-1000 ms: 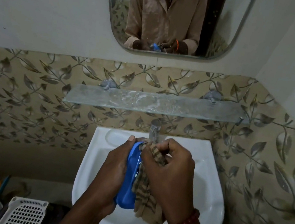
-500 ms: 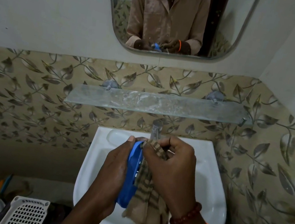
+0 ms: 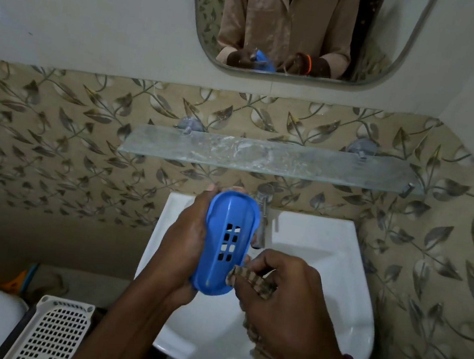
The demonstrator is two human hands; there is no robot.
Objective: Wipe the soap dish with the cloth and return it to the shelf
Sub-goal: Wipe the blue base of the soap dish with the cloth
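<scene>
Soap dish [image 3: 226,242] turned face-up | left hand [image 3: 187,243] grips it | right hand [image 3: 281,299] pinches cloth [image 3: 247,278]

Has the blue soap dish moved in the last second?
Yes. The soap dish has turned from edge-on to face the camera, its top end now beside the tap, while the left hand holds it.

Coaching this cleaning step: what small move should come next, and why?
Probably drag the cloth up along the soap dish toward its slots. The right hand pinches the cloth only at the dish's near end, while the left hand holds the dish open-side up over the sink.
</scene>
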